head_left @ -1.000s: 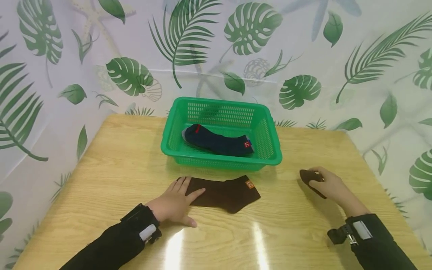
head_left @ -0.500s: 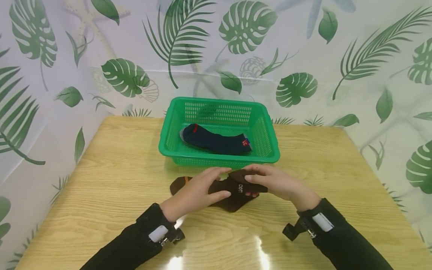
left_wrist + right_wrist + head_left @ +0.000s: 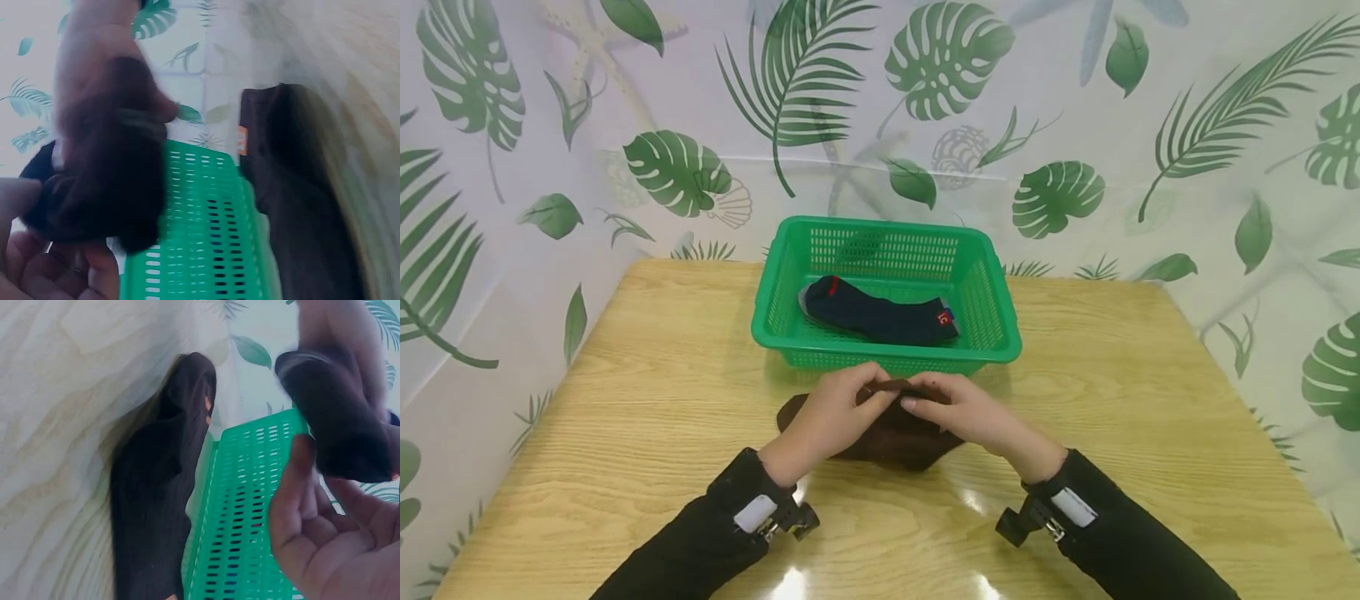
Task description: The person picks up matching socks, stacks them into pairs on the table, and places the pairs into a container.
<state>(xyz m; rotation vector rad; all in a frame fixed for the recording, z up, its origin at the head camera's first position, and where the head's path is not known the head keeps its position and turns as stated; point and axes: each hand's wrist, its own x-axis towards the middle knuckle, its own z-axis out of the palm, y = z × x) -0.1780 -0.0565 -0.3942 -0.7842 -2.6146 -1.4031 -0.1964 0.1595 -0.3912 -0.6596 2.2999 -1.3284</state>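
Note:
A dark brown sock (image 3: 119, 181) is held up between my two hands, bunched and partly hidden by fingers in the head view. My left hand (image 3: 831, 417) pinches one end of it between thumb and fingers. From the other side my right hand (image 3: 981, 417) grips the same sock, fingertips close to those of the left. Below them a second dark brown sock (image 3: 898, 446) lies flat on the table, its middle covered by the hands. Its orange tag (image 3: 242, 140) shows in the left wrist view.
Just behind the hands stands a green plastic basket (image 3: 887, 353) with slotted walls. Inside it lies a navy sock (image 3: 880, 315) with a red mark and a red tag. The wooden table (image 3: 670, 350) meets a leaf-print wall covering (image 3: 850, 92) at the back.
My right hand has brought its brown sock in from the right side to the middle. My left hand has lifted off the flat sock and now pinches the raised one.

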